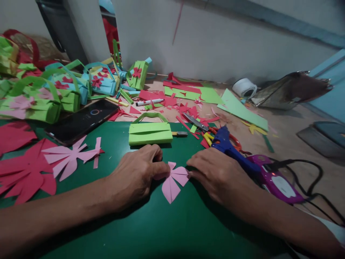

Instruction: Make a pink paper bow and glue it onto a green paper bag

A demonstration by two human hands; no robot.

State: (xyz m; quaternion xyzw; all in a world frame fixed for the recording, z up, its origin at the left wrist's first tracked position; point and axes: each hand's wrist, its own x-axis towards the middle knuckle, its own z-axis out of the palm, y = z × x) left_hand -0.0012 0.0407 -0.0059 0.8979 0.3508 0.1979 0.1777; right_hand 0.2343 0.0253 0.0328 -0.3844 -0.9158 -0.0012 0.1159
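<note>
In the head view, your left hand [136,174] lays its thumb on the pink paper flower cutout [171,187] on the glossy green board [134,226]; whether the fingers beneath grip it, you cannot tell. Your right hand [217,172] pinches a petal tip. Beyond stands a lime-green folded paper handbag [151,134]; a blue glue gun [229,144] lies to the right.

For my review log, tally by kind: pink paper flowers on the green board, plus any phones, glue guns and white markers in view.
Pink cut-paper flowers: 2
Black rectangular smartphone: 1
Blue plastic glue gun: 1
White dark-ended marker: 1
Total: 5
</note>
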